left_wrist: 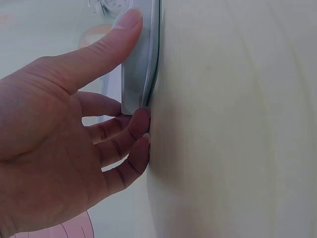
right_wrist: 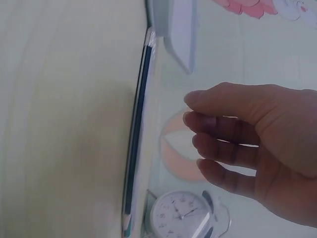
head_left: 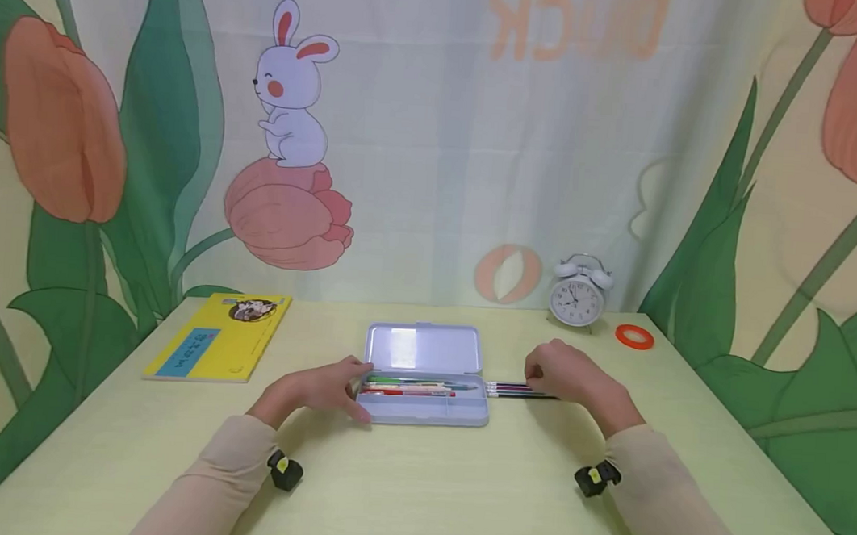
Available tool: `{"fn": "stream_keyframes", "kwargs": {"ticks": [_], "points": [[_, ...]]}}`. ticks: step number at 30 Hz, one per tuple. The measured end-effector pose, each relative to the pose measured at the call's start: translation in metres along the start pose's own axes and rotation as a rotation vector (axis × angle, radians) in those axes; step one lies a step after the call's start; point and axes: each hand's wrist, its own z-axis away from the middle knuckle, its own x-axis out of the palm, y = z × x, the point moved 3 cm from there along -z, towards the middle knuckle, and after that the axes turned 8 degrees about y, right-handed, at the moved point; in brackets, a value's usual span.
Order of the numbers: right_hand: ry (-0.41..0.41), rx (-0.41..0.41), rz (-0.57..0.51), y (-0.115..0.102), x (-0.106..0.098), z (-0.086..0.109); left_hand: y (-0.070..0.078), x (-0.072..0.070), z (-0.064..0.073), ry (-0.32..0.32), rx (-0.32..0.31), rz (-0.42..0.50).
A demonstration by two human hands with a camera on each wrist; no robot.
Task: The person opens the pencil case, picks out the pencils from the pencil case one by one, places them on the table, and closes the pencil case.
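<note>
An uncapped, pale lavender pencil case [head_left: 431, 419] lies with its lid [head_left: 424, 350] tipped back. Pens and pencils [head_left: 411, 389] fill its rear compartment; the front section shows a small divider. My left hand [head_left: 329, 387] grips the case's left end, thumb along the front wall and fingers curled at the end, as the left wrist view also shows. Several dark pencils [head_left: 511, 389] lie side by side right of the case, pale ends toward it. Over their far ends hovers my right hand [head_left: 563, 371]; in the right wrist view its loosely bent fingers hold nothing, apart from the pencils.
A yellow book [head_left: 250, 347] lies at the table's left. At the back right stands a white twin-bell alarm clock [head_left: 576, 301], with an orange-red tape ring [head_left: 634, 336] beside it. A printed curtain [head_left: 434, 155] hangs behind the pale table [head_left: 431, 494].
</note>
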Motion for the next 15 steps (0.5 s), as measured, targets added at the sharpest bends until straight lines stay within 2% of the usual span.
{"fn": "stream_keyframes", "kwargs": {"ticks": [8,12,15], "points": [[0.075,-0.122,-0.068,-0.035,-0.002,-0.016,-0.003,0.001,0.000,-0.001,0.003,-0.005],[0.067,-0.146,-0.079,-0.051,0.005,-0.027,-0.003,0.002,0.000,-0.005,-0.003,-0.005],[0.043,-0.134,-0.075,-0.062,0.011,-0.035,-0.002,0.001,0.000,-0.003,-0.004,-0.006]]}}
